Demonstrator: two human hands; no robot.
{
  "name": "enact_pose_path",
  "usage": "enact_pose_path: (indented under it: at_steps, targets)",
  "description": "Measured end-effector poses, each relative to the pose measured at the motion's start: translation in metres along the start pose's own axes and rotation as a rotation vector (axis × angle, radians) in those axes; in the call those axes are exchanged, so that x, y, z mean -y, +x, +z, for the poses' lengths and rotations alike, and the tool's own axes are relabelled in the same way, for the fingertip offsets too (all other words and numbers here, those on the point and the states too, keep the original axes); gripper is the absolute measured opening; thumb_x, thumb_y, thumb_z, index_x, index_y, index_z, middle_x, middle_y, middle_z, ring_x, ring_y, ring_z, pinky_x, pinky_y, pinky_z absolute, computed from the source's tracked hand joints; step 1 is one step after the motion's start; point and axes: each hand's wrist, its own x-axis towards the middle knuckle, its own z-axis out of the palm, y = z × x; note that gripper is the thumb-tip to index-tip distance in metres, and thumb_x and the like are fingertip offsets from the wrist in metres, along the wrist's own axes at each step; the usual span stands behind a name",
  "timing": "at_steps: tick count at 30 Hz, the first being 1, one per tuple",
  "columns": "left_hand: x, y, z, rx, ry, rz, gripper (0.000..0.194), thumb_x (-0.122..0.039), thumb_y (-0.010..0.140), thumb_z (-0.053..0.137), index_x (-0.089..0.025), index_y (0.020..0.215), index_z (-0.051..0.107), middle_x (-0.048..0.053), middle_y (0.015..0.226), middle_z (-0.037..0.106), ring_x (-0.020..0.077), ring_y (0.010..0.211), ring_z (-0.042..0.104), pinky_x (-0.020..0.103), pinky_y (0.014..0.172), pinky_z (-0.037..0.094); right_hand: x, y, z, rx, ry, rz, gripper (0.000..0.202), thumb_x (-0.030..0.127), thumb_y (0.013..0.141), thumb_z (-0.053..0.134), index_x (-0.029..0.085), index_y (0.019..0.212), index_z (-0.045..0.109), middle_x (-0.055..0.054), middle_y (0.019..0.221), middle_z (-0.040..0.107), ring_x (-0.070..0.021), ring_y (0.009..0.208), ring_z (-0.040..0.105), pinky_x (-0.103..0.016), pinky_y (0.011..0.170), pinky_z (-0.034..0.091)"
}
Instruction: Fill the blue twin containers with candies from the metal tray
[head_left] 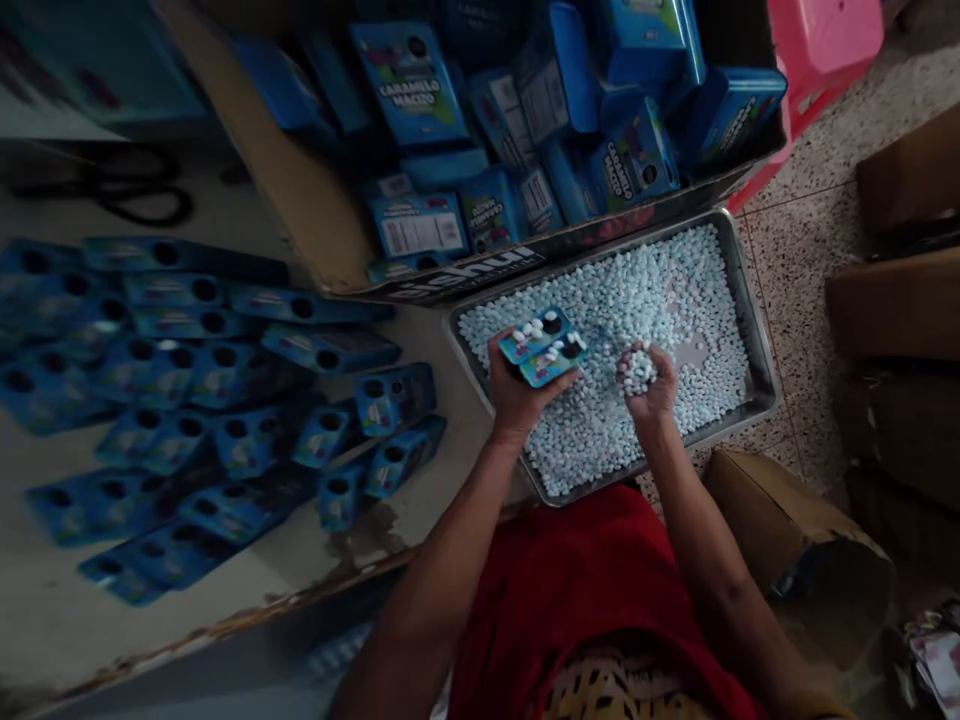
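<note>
Over the left part of a metal tray (766, 388) of small pale candies (577, 440), my left hand (519, 396) is wrapped round two small blue boxes (541, 348) held side by side. Each box has a dark round hole in its top, and several white candies lie on the tops. My right hand (654, 384), palm up with curled fingers, holds a heap of candies (639, 370) just right of the boxes. The hand and the boxes are apart.
A cardboard carton (300, 200) full of blue boxes (412, 85) stands behind the tray. Many blue boxes with round holes (244, 440) stand on the table (420, 340) at left, near black scissors (142, 185). Brown cartons (795, 520) and a pink stool (832, 45) are at right.
</note>
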Motion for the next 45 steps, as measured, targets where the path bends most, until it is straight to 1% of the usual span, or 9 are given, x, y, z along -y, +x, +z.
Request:
enact_pose_path:
  at_steps: [5,11,19,23,28,35,39,42,45]
  targets:
    - [-0.009,-0.006,-0.03,0.138,0.074,0.12,0.083,-0.066,0.066,0.099,-0.028,0.13,0.064,0.008,0.129,0.075,0.0338,0.121,0.075,0.054,0.107,0.062,0.032,-0.032,0.019,0.287,0.177,0.126,0.032,0.047,0.075,0.082,0.025,0.081,0.06,0.003,0.071,0.063,-0.0123,0.062,0.057,-0.025,0.053,0.05]
    - [-0.008,-0.007,-0.017,0.095,0.077,0.057,0.088,-0.059,0.061,0.103,-0.027,0.133,0.062,0.009,0.126,0.075,0.0318,0.117,0.076,0.05,0.104,0.064,0.046,-0.045,0.061,0.359,0.152,-0.009,0.026,0.044,0.079,0.079,0.028,0.095,0.066,0.003,0.075,0.062,-0.0141,0.067,0.056,-0.03,0.064,0.052]
    - [-0.022,-0.007,-0.014,0.129,0.089,0.084,0.087,-0.045,0.063,0.104,-0.024,0.136,0.06,0.007,0.129,0.075,0.0274,0.117,0.076,0.039,0.104,0.063,0.044,-0.056,0.092,0.564,-0.046,-0.266,0.038,0.057,0.088,0.071,0.025,0.069,0.061,-0.002,0.072,0.055,-0.0203,0.077,0.058,-0.039,0.082,0.052]
    - [-0.026,-0.01,-0.019,0.146,0.085,-0.006,0.092,-0.045,0.06,0.106,-0.024,0.137,0.059,0.006,0.124,0.077,0.0269,0.114,0.077,0.038,0.102,0.063,0.035,-0.049,0.098,0.523,-0.142,-0.422,0.039,0.053,0.095,0.067,0.026,0.068,0.058,0.0,0.071,0.048,-0.018,0.071,0.052,-0.036,0.076,0.046]
    - [-0.032,-0.014,-0.029,0.228,0.092,-0.05,0.086,-0.047,0.062,0.104,-0.022,0.132,0.061,0.004,0.116,0.078,0.0251,0.106,0.077,0.035,0.093,0.064,0.031,-0.041,0.106,0.515,-0.187,-0.401,0.045,0.062,0.097,0.059,0.026,0.071,0.061,-0.001,0.07,0.052,-0.0182,0.068,0.051,-0.037,0.072,0.045]
    - [-0.034,0.0,-0.043,0.296,0.308,0.103,0.082,-0.043,0.063,0.102,-0.024,0.134,0.064,0.006,0.125,0.077,0.0282,0.113,0.076,0.039,0.102,0.06,0.022,-0.055,0.101,0.538,-0.261,-0.376,0.049,0.07,0.091,0.061,0.026,0.069,0.063,-0.002,0.07,0.057,-0.0208,0.071,0.057,-0.039,0.078,0.05]
    - [-0.026,0.011,-0.046,0.208,0.268,0.313,0.06,-0.039,0.081,0.092,-0.025,0.133,0.064,0.009,0.134,0.075,0.0297,0.127,0.072,0.049,0.118,0.053,0.023,-0.062,0.089,0.562,-0.289,-0.436,0.055,0.077,0.095,0.051,0.027,0.08,0.069,-0.006,0.091,0.073,-0.0285,0.105,0.072,-0.053,0.112,0.051]
    - [-0.017,0.019,-0.047,0.253,0.158,0.481,0.052,-0.037,0.088,0.088,-0.029,0.133,0.064,0.009,0.137,0.075,0.0313,0.134,0.071,0.061,0.129,0.042,0.037,-0.037,0.058,0.473,-0.463,-0.552,0.056,0.075,0.101,0.044,0.027,0.098,0.073,-0.008,0.134,0.073,-0.0313,0.141,0.062,-0.062,0.125,0.042]
    - [-0.008,0.022,-0.044,0.234,-0.057,0.389,0.068,-0.045,0.081,0.095,-0.032,0.138,0.061,0.009,0.137,0.075,0.0338,0.14,0.068,0.062,0.122,0.05,0.052,0.014,0.022,0.241,-0.943,-0.707,0.05,0.07,0.099,0.054,0.028,0.119,0.073,-0.01,0.154,0.063,-0.0325,0.151,0.052,-0.064,0.127,0.038]
